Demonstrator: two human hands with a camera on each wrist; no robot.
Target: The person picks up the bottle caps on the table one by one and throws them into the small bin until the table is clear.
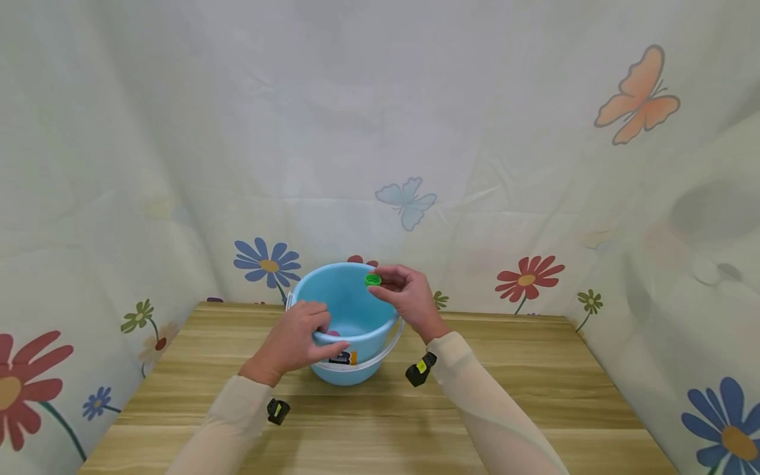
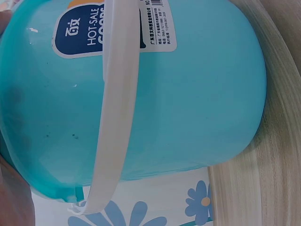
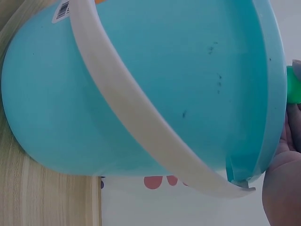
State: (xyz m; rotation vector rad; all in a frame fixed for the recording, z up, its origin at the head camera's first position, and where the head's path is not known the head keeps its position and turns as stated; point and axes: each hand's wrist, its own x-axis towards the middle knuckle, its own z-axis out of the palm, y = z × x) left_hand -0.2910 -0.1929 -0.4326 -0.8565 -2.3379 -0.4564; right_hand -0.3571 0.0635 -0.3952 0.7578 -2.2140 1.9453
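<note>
A light blue plastic bucket [image 1: 347,376] stands upright on the wooden table, its white handle [image 2: 117,94] hanging down across the front. My left hand [image 1: 297,336] grips the near left part of the rim, with curled fingers over the inside and the thumb outside. Above the right side of the rim, my right hand [image 1: 410,297] pinches a small round green cap [image 1: 373,280] between thumb and fingers. In the right wrist view the green cap [image 3: 294,87] shows just beyond the rim. Something pink [image 1: 334,333] lies inside the bucket, mostly hidden by the near rim.
The wooden table [image 1: 505,382] extends around the bucket. Behind it and at both sides hangs a pale curtain [image 1: 332,132] printed with flowers and butterflies. A label [image 2: 80,30] is stuck on the bucket's front. Small black cameras [image 1: 420,369] hang at the wrists.
</note>
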